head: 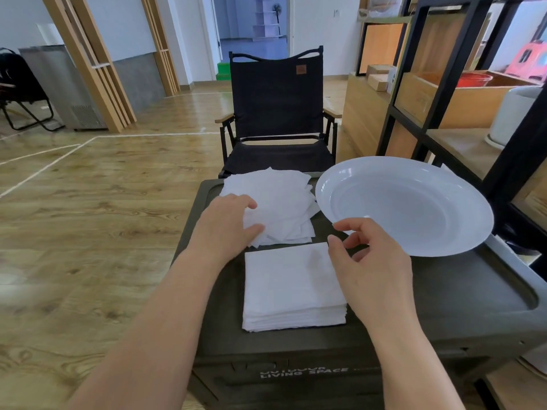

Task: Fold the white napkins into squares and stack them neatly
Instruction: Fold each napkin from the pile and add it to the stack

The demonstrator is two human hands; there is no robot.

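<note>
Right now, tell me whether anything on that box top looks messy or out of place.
The far pile of napkins is fanned out with corners pointing all ways, unlike the squared stack in front. The white plate sticks out past the box's right edge. The left hand rests on the messy pile.

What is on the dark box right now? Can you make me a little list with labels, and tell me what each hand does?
surface: dark storage box
near pile: neat stack of folded napkins
far pile: loose heap of napkins
dish: white plate, nothing on it, right of the heap
left hand: rests on the heap, fingers on its top sheets
right hand: fingers loosely curled at the neat stack's far right corner
behind: black folding chair
</note>
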